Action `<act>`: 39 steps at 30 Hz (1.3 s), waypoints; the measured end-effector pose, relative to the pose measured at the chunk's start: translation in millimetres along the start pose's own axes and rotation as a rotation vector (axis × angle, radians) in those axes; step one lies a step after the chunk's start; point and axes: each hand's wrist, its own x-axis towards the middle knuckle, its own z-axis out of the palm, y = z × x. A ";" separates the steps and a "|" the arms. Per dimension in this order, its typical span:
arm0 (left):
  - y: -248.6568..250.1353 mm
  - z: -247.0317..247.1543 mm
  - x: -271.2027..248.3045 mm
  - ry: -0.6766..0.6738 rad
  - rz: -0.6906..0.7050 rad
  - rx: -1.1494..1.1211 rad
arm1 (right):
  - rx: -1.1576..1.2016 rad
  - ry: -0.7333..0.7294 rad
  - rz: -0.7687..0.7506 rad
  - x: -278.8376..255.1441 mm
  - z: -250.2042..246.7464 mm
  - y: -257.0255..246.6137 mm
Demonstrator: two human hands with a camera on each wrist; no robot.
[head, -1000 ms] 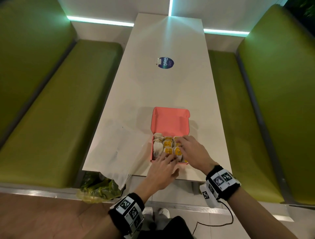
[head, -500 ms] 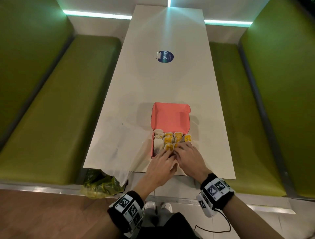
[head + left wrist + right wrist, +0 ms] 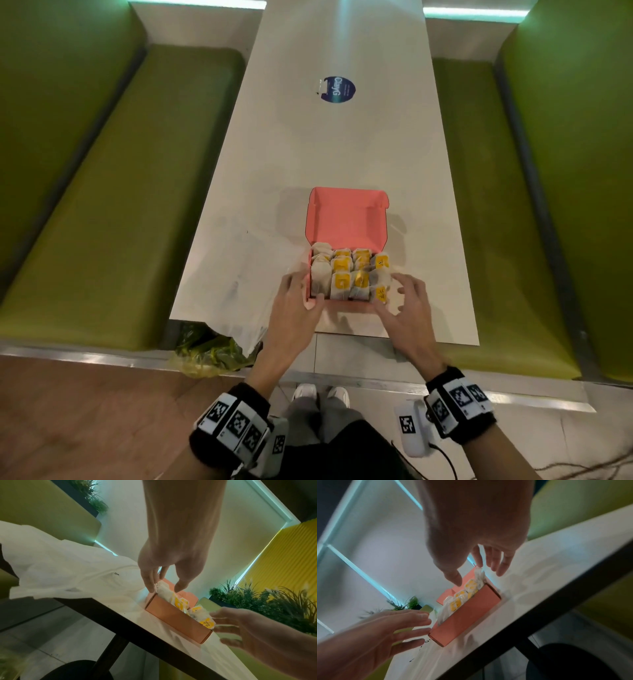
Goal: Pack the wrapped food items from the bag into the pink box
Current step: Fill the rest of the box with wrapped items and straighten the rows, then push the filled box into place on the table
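The pink box sits on the white bench between the two hands, near the bench's near edge. Its lid stands open on the side away from the hands. The box is packed with wrapped items in rows; most show yellow labels, while those on the left-hand side show plain pale paper.

The left hand is at the box's left near corner. Its fingers are spread and loosely bent, the thumb lying along the front wall and the other fingers reaching along the left wall. In the left wrist view the fingertips hang just over the corner and the nearest wrapper; whether they touch is hard to tell. It grips nothing.

The right hand is at the box's right near corner, fingers spread and relaxed, holding nothing. Its thumb points toward the front wall and its fingers reach beside the right-hand wrappers. The right wrist view is blurred, so contact cannot be judged.

A crumpled white bag lies flat on the bench just left of the left hand, partly hanging over the edge. A yellow-green plastic bag lies below that edge. A round blue sticker sits on the bench well beyond the box. Green seats flank the bench on both sides.
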 end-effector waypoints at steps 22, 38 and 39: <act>-7.2 45.9 45.3 0.115 -0.073 -0.154 | 0.281 0.112 0.123 47.2 26.0 8.9; -2.2 42.9 184.8 0.174 -0.089 -0.117 | 0.197 0.125 0.100 173.2 57.3 -30.5; -2.5 43.0 185.1 0.168 -0.096 -0.118 | 0.197 0.122 0.100 173.7 57.9 -29.9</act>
